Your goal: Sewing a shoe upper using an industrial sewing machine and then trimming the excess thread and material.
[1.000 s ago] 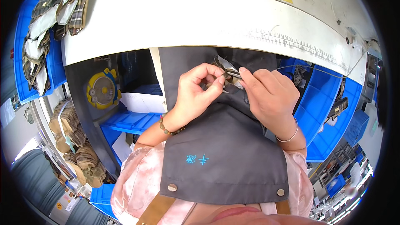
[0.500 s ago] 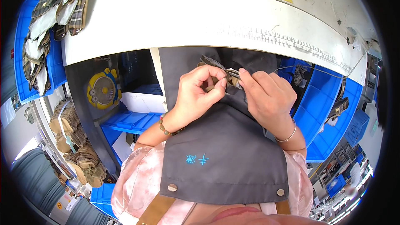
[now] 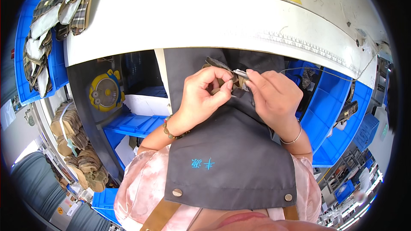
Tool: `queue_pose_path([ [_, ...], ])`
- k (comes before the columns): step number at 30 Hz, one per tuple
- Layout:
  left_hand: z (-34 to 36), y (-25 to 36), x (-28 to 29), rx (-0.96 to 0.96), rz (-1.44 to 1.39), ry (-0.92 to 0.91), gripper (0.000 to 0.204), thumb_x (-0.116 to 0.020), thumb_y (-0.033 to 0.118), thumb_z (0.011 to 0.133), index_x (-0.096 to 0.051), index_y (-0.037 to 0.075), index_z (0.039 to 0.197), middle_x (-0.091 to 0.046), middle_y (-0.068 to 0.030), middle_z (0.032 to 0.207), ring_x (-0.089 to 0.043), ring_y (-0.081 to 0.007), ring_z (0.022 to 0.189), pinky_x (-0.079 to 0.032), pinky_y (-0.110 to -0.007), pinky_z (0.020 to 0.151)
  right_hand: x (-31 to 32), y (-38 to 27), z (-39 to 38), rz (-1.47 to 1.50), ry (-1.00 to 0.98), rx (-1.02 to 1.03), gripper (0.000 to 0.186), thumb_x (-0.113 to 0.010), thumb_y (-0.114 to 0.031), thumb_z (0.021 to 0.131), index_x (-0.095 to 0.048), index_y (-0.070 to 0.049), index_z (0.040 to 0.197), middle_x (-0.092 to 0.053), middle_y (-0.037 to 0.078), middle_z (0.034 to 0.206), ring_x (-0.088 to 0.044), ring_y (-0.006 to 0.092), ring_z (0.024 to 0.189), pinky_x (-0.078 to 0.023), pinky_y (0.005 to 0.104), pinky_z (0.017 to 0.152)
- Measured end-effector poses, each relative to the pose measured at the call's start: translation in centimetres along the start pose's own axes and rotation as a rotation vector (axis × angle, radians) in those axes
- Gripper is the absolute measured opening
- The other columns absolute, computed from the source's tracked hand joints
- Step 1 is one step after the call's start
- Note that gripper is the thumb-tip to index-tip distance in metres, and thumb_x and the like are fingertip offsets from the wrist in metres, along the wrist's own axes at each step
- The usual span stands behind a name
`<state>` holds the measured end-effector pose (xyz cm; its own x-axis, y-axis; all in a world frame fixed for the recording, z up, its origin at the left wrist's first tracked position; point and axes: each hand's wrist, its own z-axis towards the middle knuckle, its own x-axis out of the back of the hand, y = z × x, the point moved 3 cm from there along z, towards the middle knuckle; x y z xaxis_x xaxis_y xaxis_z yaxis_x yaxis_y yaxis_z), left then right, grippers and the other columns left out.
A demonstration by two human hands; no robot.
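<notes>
My left hand (image 3: 205, 92) is closed in a pinch on a small brown and dark cloth piece (image 3: 217, 63), held over my lap just in front of the table edge. Part of the cloth is hidden behind my fingers. In my closed right hand (image 3: 276, 96) is a slim silvery metal tool that looks like thread snips (image 3: 242, 73). Its tip points left, at the cloth beside my left fingertips; whether the blades touch it I cannot tell. Most of the tool is covered by my fingers. A dark grey apron (image 3: 231, 145) lies behind both hands.
The white table (image 3: 171, 17) with a printed ruler runs ahead. A thin cord (image 3: 329, 72) stretches from its right side toward my right hand. Blue bins (image 3: 329, 107) stand at right; another blue bin (image 3: 60, 68) with plaid pieces is at left, above tied brown bundles (image 3: 68, 124).
My right hand has shifted and turned slightly, and more of the silvery tool shows. My left hand and the cloth stay nearly still.
</notes>
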<state>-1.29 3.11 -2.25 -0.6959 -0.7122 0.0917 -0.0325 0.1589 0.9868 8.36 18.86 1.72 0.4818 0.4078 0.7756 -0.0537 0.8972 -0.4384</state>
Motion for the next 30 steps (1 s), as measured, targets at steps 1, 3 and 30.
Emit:
queue_pose_path([
  [1, 0.0, 0.0, 0.0, 0.000, 0.000, 0.003, 0.005, -0.069, -0.001, 0.087, -0.065, 0.001, 0.089, -0.066, 0.0014, 0.087, -0.045, -0.0007, 0.062, -0.038, -0.019, 0.056, 0.2, -0.1, 0.2, 0.002, -0.001, 0.002, 0.030, -0.075, -0.007, 0.071, -0.072, -0.008, 0.100, -0.055, 0.000, 0.072, -0.052, 0.0132, 0.056, -0.040, 0.0268, 0.049],
  [3, -0.1, -0.1, 0.1, -0.005, 0.002, -0.007, 0.005, -0.069, -0.001, 0.087, -0.065, 0.001, 0.089, -0.066, 0.0012, 0.087, -0.045, -0.0008, 0.062, -0.038, -0.019, 0.056, 0.4, 0.4, 0.8, 0.288, -0.030, -0.351, 0.024, -0.078, -0.009, 0.075, -0.070, -0.007, 0.098, -0.059, 0.004, 0.073, -0.058, 0.0153, 0.059, -0.045, 0.0258, 0.053],
  [30, 0.8, 1.7, -0.1, -0.251, 0.322, -0.181, 0.027, -0.086, 0.010, 0.072, -0.070, 0.007, 0.094, -0.064, -0.0041, 0.084, -0.061, -0.0193, 0.076, -0.047, -0.030, 0.068, -3.2, 2.4, -0.3, 1.153, -0.074, -0.816, 0.010, -0.063, -0.007, 0.095, -0.058, -0.002, 0.089, -0.054, -0.005, 0.073, -0.042, 0.0000, 0.066, -0.034, 0.0180, 0.058],
])
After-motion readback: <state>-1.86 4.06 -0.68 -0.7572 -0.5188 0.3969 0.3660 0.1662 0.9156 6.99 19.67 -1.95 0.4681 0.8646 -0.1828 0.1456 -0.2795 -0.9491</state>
